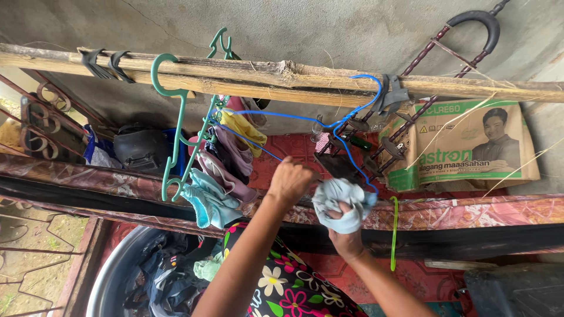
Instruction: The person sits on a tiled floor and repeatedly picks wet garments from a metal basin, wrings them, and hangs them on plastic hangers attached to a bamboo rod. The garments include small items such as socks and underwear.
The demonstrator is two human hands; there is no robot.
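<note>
My left hand (289, 181) grips the lower bar of a blue wire hanger (346, 126) that hooks over a bamboo pole (282, 76). Beside it, my right hand (346, 226) is bunched around a small pale blue cloth (341, 199), held up against the hanger's right end. A green plastic hanger (176, 129) hangs on the same pole to the left, carrying several small garments (220, 170) in yellow, mauve and light blue.
A metal basin (111, 276) with dark wet clothes sits at lower left. A cardboard box (470, 147) stands at the right against the concrete wall. A patterned bench edge (470, 211) runs across under my hands. A thin green hanger (393, 229) dangles from it.
</note>
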